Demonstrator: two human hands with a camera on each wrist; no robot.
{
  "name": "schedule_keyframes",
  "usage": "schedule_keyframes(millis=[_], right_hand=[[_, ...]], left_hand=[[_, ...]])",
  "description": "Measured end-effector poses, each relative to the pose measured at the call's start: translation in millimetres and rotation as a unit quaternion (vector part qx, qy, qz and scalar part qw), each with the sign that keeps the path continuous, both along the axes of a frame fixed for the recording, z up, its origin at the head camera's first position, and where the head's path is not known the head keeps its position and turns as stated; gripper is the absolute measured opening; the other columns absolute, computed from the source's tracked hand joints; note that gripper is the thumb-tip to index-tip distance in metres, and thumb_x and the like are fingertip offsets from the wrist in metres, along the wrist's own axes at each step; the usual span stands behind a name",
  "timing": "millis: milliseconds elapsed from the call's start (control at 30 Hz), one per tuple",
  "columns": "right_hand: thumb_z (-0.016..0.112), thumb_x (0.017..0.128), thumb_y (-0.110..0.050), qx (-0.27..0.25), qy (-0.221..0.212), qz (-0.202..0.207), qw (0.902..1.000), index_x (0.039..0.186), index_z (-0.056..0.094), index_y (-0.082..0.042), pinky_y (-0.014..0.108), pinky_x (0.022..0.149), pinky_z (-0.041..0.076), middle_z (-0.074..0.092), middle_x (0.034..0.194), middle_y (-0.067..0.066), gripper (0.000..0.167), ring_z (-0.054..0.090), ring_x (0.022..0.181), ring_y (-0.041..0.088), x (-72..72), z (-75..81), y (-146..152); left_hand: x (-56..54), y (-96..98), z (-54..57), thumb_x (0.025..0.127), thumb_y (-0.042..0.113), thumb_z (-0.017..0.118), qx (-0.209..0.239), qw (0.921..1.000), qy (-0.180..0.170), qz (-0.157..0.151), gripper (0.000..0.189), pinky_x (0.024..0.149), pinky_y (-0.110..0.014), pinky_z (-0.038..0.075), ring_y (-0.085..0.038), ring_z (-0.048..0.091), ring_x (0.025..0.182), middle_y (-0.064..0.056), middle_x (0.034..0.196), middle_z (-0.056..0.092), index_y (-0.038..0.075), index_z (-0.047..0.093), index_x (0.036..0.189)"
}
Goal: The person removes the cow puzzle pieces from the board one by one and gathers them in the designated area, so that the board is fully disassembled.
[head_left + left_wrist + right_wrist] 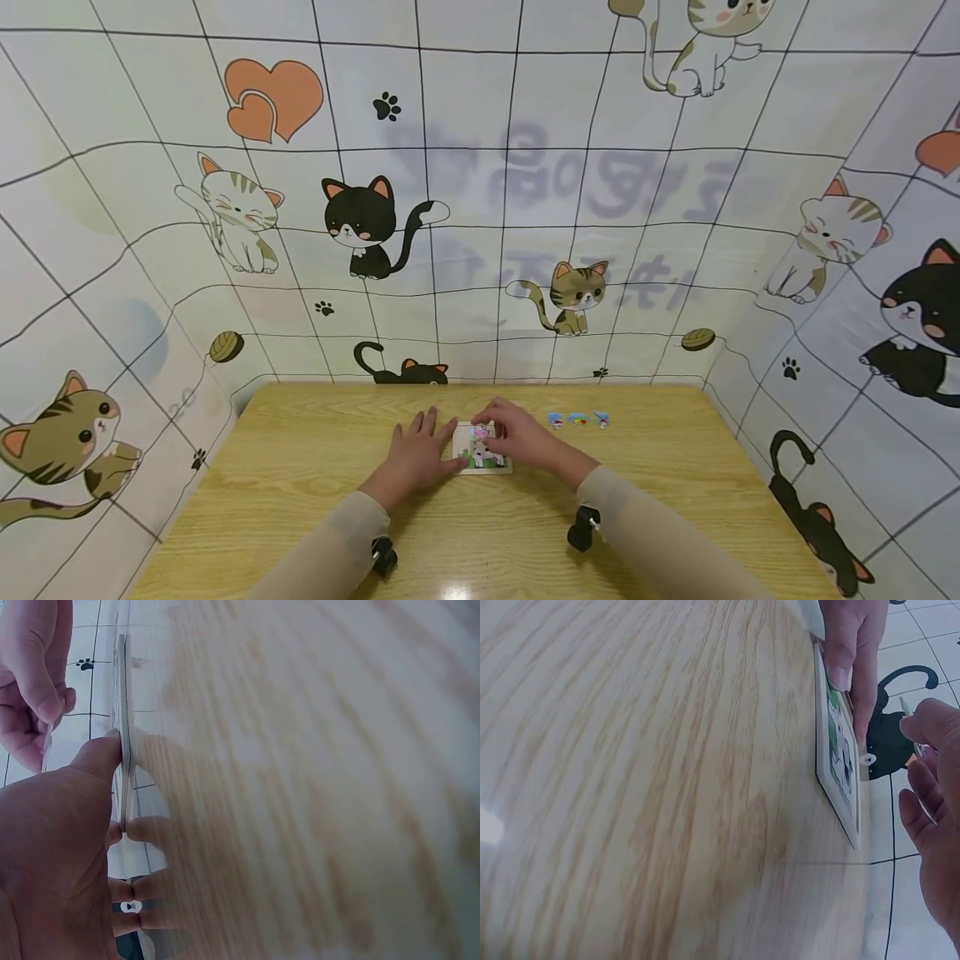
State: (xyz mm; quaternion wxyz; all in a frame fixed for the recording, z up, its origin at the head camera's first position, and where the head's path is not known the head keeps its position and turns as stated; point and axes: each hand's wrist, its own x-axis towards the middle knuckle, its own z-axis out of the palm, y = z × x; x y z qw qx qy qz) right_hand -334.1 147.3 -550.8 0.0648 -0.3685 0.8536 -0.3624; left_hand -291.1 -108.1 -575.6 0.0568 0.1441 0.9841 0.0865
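A small flat picture puzzle board with a pale border lies on the wooden table, showing a black-and-white animal on green. My left hand is spread flat beside its left edge; in the left wrist view the thumb touches the board's edge. Over the upper part of the board, my right hand pinches a thin puzzle piece with pink on it between thumb and fingers. That piece appears edge-on in the left wrist view, held above the board. My right fingers hide part of it.
Three small colourful puzzle pieces, a left one, a middle one and a right one, lie in a row right of the board. A cat-patterned cloth wall surrounds the table's back and sides.
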Motion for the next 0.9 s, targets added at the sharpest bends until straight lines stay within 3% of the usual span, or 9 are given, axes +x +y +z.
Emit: schedule_keyframes(millis=[267, 633, 900], right_hand=[[0.075, 0.108, -0.012, 0.011, -0.008, -0.008, 0.9999, 0.142, 0.073, -0.009, 0.033, 0.075, 0.055, 0.06, 0.119, -0.003, 0.035, 0.059, 0.089, 0.015, 6.1, 6.5, 14], [0.074, 0.105, -0.005, 0.013, 0.016, 0.0, 0.9998, 0.138, 0.073, -0.004, 0.032, 0.074, 0.053, 0.063, 0.116, 0.007, 0.034, 0.056, 0.086, 0.013, 8.2, 9.4, 32], [0.075, 0.103, -0.003, 0.016, 0.021, -0.015, 0.9995, 0.135, 0.075, -0.003, 0.032, 0.074, 0.053, 0.063, 0.116, 0.006, 0.032, 0.056, 0.085, 0.011, 9.5, 10.5, 48]], left_hand=[[1.2, -0.2, 1.7, 0.103, 0.078, 0.057, 0.004, 1.0, -0.006, 0.002, 0.089, 0.123, -0.078, 0.025, -0.046, 0.026, 0.165, -0.021, 0.18, 0.027, 0.027, 0.041, 0.173], [2.8, -0.1, 3.3, 0.103, 0.076, 0.058, 0.01, 0.9999, -0.008, 0.001, 0.089, 0.124, -0.078, 0.024, -0.046, 0.025, 0.165, -0.022, 0.18, 0.026, 0.026, 0.04, 0.174], [3.4, -0.7, 4.6, 0.104, 0.076, 0.057, 0.011, 0.9999, -0.006, -0.004, 0.089, 0.123, -0.078, 0.024, -0.046, 0.025, 0.165, -0.023, 0.18, 0.025, 0.026, 0.039, 0.174]])
